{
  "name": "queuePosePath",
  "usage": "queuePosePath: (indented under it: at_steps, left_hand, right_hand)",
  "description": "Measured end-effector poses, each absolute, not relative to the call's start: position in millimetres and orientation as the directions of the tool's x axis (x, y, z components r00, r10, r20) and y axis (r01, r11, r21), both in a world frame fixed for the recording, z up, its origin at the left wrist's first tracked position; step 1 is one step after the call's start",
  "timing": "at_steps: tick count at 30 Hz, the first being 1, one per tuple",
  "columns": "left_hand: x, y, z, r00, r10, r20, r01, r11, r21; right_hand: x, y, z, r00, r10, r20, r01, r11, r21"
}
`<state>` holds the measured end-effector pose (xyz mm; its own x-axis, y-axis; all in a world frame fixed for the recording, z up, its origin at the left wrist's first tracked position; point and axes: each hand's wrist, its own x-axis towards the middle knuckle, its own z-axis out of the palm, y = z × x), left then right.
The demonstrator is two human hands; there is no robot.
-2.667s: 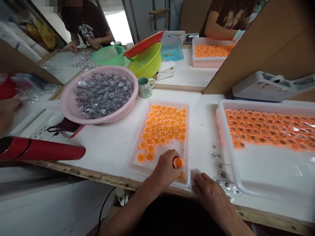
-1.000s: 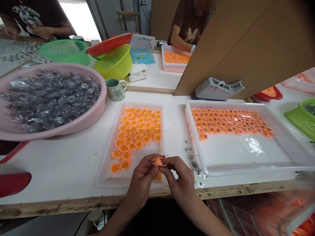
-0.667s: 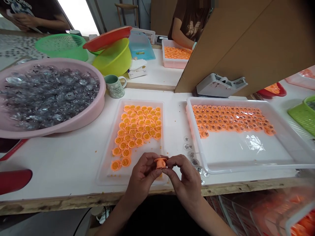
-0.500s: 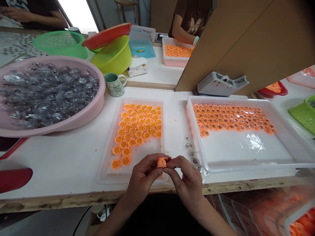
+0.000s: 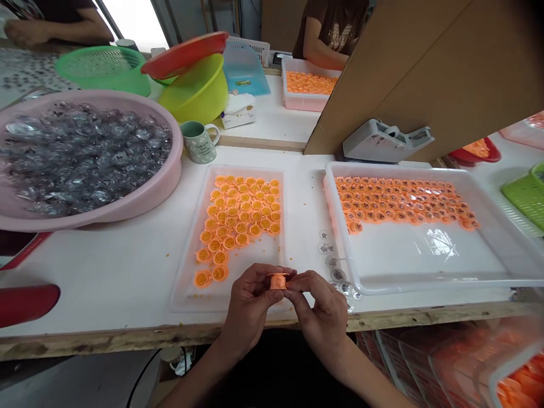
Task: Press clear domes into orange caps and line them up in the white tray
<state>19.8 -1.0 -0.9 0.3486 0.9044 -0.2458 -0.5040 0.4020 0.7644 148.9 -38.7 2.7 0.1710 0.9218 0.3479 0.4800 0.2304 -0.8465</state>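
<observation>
Between the fingertips of both hands is a small orange plastic piece (image 5: 278, 281), shaped like a little hat with a wide brim. My left hand (image 5: 250, 300) pinches it from the left, and my right hand (image 5: 318, 303) grips its right side. Both hands are over the front right corner of a shallow translucent tray (image 5: 250, 272), which bears rows of orange cups (image 5: 229, 242) with yellow bits inside. To the right, a larger white tray (image 5: 399, 260) contains packed rows of orange pieces (image 5: 382, 198) with dark-marked tops. Several clear discs (image 5: 338, 275) lie between the trays.
A pink basin (image 5: 170, 170) full of clear domed pieces stands at left, beside a green mug (image 5: 199, 143). Behind are stacked basins (image 5: 195, 90). A tape dispenser (image 5: 382, 140) sits against a cardboard divider (image 5: 408, 73). Two other people are across the table.
Both hands keep their hold on the orange piece, with hardly any shift. The view has tilted slightly, and the co-worker's forearm at the back has moved.
</observation>
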Motion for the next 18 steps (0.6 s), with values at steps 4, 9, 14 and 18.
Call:
queuePosePath:
  at_steps: [4, 9, 14, 18]
  left_hand:
    - [22.7, 0.0, -2.4, 0.343, 0.892, -0.296, -0.448, 0.432, 0.783]
    - [22.9, -2.5, -4.0, 0.399, 0.861, -0.315, -0.382, 0.469, 0.796]
    - [23.7, -9.2, -4.3, 0.283, 0.9, -0.331, -0.256, 0.404, 0.878]
    - [14.2, -6.6, -2.8, 0.336, 0.92, -0.203, -0.011, 0.219, 0.976]
  right_hand:
    - [149.5, -40.1, -0.3, 0.213, 0.929, 0.302, 0.506, 0.16, -0.847]
    - [161.3, -38.0, -7.7, 0.201, 0.947, 0.251, 0.553, 0.102, -0.827]
    - [158.4, -42.4, -13.9, 0.139, 0.99, -0.016, 0.414, -0.073, -0.907]
    - [154.3, -42.4, -5.8, 0.132, 0.974, -0.181, 0.197, -0.205, -0.959]
